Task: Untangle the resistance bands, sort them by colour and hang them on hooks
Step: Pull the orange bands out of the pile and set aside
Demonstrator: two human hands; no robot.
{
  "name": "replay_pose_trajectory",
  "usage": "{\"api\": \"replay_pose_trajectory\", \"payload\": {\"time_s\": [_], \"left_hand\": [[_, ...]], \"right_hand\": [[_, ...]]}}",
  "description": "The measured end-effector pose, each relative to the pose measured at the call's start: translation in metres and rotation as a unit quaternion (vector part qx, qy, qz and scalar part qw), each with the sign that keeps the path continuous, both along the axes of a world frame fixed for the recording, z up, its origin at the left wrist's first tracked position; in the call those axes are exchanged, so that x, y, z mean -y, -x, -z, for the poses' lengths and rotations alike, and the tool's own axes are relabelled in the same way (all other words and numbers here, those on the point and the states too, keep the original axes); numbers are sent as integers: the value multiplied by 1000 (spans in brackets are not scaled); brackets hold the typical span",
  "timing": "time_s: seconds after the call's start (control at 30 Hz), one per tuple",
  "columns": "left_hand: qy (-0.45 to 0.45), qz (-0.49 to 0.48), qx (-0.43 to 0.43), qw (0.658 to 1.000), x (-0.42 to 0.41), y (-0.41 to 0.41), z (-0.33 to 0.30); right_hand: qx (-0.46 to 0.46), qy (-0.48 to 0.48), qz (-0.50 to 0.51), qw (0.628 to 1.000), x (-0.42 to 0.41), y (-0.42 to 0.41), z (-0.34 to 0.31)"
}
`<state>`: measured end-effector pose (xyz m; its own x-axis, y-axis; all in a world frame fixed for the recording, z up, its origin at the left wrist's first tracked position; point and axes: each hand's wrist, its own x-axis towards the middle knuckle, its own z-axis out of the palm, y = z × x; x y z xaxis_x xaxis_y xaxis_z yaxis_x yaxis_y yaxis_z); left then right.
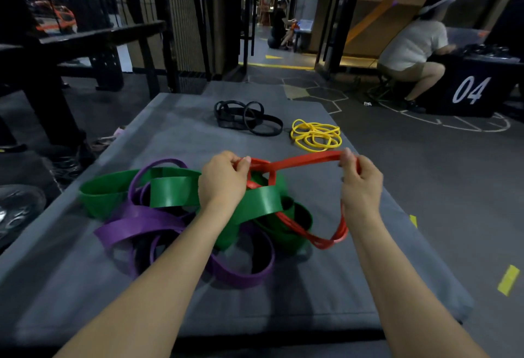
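From the head camera I look down on a grey mat (181,136) spread on the floor, and I take it as my landmark. Above the middle of the mat my left hand (222,180) pinches one end of a red band (304,159) between thumb and curled fingers, while my right hand (360,182) grips the other end, fingers folded round it, so a stretch of red runs taut between the two. Below the right hand the red band drops in a loop that reaches the mat's right side, and part of it passes under a green loop. Under and to the left of my left hand lies the tangled heap: wide green bands (170,190) piled over and threaded through purple bands (136,224), which spread toward the mat's near left part. I cannot tell how many bands of each colour are in the heap. At the mat's far end a bundle of black bands (246,118) lies by itself, and just to its right, near the mat's far right corner, sits a separate pile of thin yellow bands (316,135). Off the mat to the far right, a seated person (411,45) leans over a black box marked 04 (470,91).
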<state>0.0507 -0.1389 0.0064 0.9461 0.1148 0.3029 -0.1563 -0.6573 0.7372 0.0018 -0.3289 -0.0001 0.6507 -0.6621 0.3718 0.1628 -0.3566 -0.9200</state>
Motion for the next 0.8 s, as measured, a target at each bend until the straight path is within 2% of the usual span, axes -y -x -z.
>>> {"api": "replay_pose_trajectory", "payload": {"time_s": [0.1,0.17,0.2,0.27,0.33,0.37,0.4,0.47,0.53,0.6,0.67,0.8], "left_hand": [[28,-25,-5,999,-2,-5,2],[56,-32,-2,998,-1,-5,2],[65,-30,1,997,0,-2,3],[69,-18,3,997,4,4,3],[62,-7,4,998,4,8,4],[58,-3,3,998,3,9,4],[53,2,1,999,2,10,4],[49,8,-2,999,1,11,5],[58,10,3,998,2,12,7],[63,13,5,998,4,12,9],[64,20,5,998,5,12,10],[55,32,14,998,7,11,12]], "right_hand": [[18,-95,85,992,18,4,7],[-25,-106,123,986,24,6,14],[-70,-87,123,986,25,7,20],[-228,18,97,969,24,9,32],[-371,191,74,906,15,12,35],[-376,273,66,883,9,11,32],[-343,332,57,877,1,10,25],[-237,378,-3,895,-17,1,12],[-192,359,-107,907,-36,-8,7],[-225,334,-178,898,-49,-14,14],[-266,318,-203,887,-53,-17,24],[-279,318,-200,883,-52,-26,29]]}}
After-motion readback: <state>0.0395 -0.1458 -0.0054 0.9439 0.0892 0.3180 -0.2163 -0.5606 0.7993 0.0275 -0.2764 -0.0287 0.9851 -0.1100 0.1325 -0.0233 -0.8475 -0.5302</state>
